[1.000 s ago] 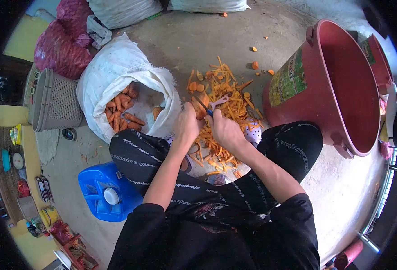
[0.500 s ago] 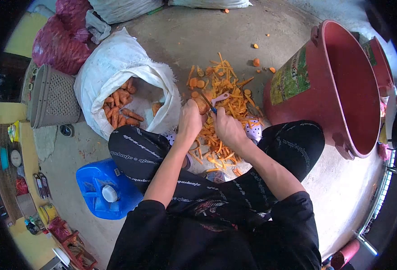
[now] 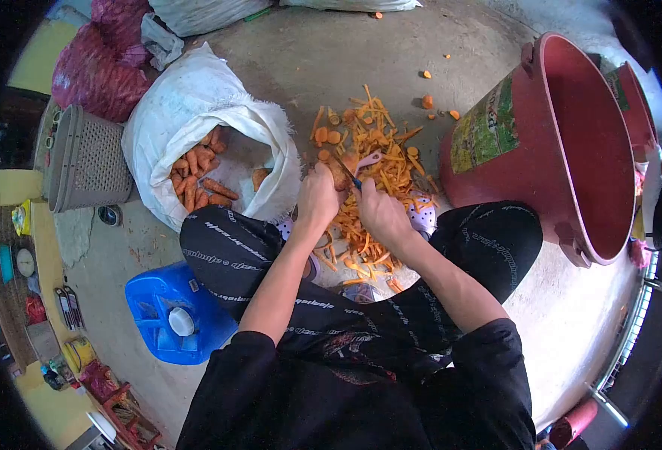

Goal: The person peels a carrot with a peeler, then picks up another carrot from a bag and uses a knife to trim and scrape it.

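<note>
My left hand (image 3: 318, 198) is closed around a carrot (image 3: 338, 175), just above the near edge of a heap of orange peelings. My right hand (image 3: 381, 215) grips the blue handle of a knife (image 3: 355, 180), whose blade lies against the carrot. Part of the carrot is hidden by my left fingers. Beyond the hands, a pink-handled tool, perhaps a peeler (image 3: 371, 160), rests on the carrot peelings (image 3: 383, 142). Cut carrot pieces (image 3: 334, 137) lie at the heap's left side.
To the left, a white sack (image 3: 188, 97) opens toward me with unpeeled carrots (image 3: 193, 169) inside. A blue jerrycan (image 3: 158, 330) stands by my left knee. At right is a large red bucket (image 3: 522, 161). A grey basket (image 3: 94, 165) and red mesh sacks (image 3: 94, 75) are farther left.
</note>
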The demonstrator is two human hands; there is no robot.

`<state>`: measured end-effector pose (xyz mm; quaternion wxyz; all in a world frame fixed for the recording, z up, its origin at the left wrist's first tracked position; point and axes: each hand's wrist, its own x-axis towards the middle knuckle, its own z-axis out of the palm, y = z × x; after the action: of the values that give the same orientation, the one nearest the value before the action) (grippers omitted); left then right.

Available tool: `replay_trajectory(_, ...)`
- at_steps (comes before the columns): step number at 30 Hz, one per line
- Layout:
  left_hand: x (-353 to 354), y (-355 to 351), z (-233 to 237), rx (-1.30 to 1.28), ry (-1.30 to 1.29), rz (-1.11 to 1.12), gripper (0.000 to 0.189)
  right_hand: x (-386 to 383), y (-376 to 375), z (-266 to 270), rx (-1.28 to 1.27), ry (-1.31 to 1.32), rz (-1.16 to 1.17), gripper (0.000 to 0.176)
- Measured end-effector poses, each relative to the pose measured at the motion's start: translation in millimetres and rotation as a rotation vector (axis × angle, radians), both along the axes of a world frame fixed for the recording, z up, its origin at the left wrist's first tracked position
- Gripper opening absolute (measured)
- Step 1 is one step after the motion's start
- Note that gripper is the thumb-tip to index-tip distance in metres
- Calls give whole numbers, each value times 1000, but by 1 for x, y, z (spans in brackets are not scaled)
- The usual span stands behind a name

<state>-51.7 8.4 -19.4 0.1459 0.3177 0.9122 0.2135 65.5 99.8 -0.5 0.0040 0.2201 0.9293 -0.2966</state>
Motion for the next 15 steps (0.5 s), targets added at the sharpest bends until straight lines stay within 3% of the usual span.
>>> replay_trajectory(9, 4, 2, -1, -97, -55, -67, 39, 8, 0, -19, -60, -42, 8, 26)
replay_trajectory(12, 9, 0, -8, 28, 64, -137, 26, 9, 1, -29, -34, -60, 51, 22)
replay_trajectory(15, 11, 0, -24, -8, 268, -175, 25, 7, 10, -63, -32, -74, 142, 21)
